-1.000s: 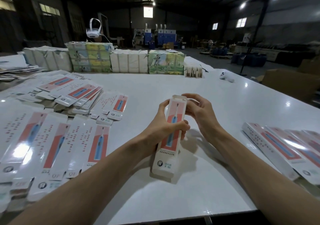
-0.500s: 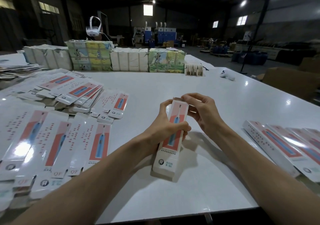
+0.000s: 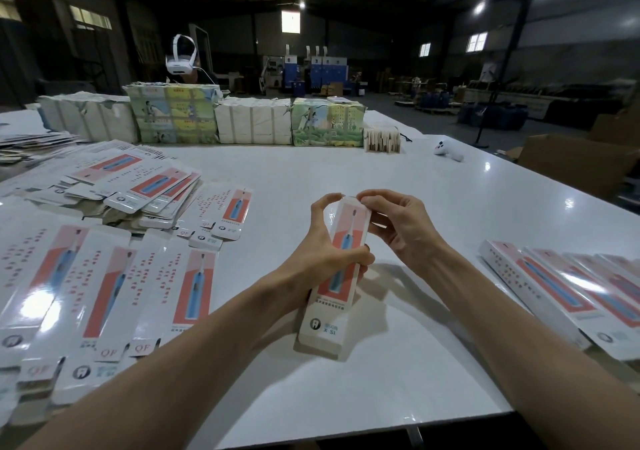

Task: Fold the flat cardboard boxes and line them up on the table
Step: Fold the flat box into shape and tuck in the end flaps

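A dim warehouse (image 3: pixel 381 34) is stretching behind a glossy white tabletop (image 3: pixel 346 172), where wrapped bundles (image 3: pixel 252 124) are lining the far edge. Flat boxes (image 3: pixel 104 293) are lying fanned out on the left, while folded boxes (image 3: pixel 554 287) are sitting side by side in a row on the right. Between them, near the front edge, 1 box (image 3: pixel 325 328) is tilting up, its lower end apparently resting on the surface. The left hand (image 3: pixel 322 259) is wrapping its fingers (image 3: pixel 360 254) round the box's middle; the right hand (image 3: pixel 398 231) is pinching the top flap (image 3: pixel 349 203). Closing it well is probably calling for a steady hold and a squarely tucked flap, without creasing the thin card.
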